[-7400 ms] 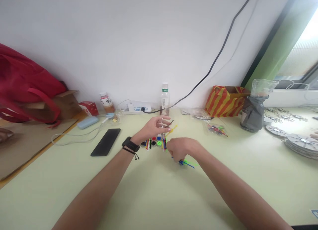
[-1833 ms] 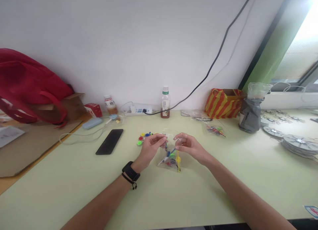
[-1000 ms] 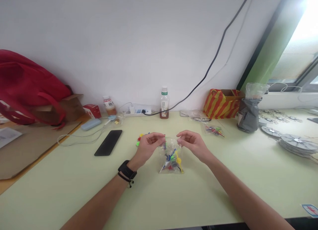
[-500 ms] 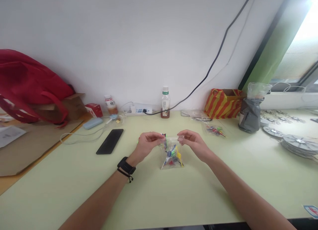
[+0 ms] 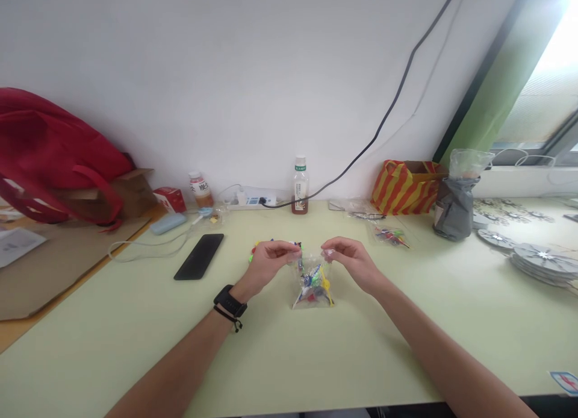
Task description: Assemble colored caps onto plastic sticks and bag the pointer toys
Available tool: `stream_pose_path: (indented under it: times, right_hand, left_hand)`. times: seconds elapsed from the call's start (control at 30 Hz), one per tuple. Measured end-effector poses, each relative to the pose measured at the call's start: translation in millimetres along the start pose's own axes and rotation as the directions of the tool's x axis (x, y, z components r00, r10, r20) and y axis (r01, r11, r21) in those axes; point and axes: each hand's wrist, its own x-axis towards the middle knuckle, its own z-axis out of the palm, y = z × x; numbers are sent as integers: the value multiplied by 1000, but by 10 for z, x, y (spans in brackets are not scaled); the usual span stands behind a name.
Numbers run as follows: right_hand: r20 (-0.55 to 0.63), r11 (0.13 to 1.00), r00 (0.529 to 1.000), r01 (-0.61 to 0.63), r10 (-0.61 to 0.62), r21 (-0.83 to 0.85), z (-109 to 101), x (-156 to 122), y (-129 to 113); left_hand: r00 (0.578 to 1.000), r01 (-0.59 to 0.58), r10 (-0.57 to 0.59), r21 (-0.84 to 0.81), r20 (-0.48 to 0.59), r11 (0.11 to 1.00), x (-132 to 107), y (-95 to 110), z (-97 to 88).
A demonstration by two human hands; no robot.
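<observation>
A clear plastic bag (image 5: 315, 291) with small yellow, blue, white, green and red plastic pieces inside stands on the pale green table (image 5: 289, 358). My left hand (image 5: 273, 260) pinches its upper left corner between thumb and fingers. The upper right corner is pinched by my right hand (image 5: 350, 258). Between the two hands the bag's top edge is stretched. Partly hidden behind my left hand lie more colourful plastic pieces (image 5: 257, 247).
Left are a black phone (image 5: 199, 257), a power bank (image 5: 168, 223) with a cable, and a red backpack (image 5: 58, 147). A drink bottle (image 5: 300, 186) stands at the wall. Right are another bag of pieces (image 5: 392, 236), a striped bag (image 5: 401, 189) and stacked grey discs (image 5: 544, 261).
Both hands keep their pinch on the bag and have barely moved. The view has shifted slightly, and more of the colourful pieces behind my left hand show now.
</observation>
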Motion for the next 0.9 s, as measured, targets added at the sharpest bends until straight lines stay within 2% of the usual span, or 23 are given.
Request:
stream_pose_path:
  times: [0.13,0.3,0.47,0.67,0.9]
  right_hand:
    - [-30,999,999,-45,45,4,-34,26,65]
    - [-32,997,999,-14,16,80,-14,23,39]
    - [-47,999,998,38,-38,-15,64,-18,-51]
    - [-32,998,999,-36,34,-57,75,-3,-6]
    - [-104,996,994,-24,15,-84,54,11,37]
  left_hand:
    - [999,2,-4,39,51,999,2,9,-48]
    - [998,43,-37,-126,47,991,-3,-44,-12]
    - [999,33,-33,51,11,998,-13,-104,77]
    - [1000,11,-11,32,-3,999,6,-101,42]
    - [999,-7,3,92,43,996,39,-113,-55]
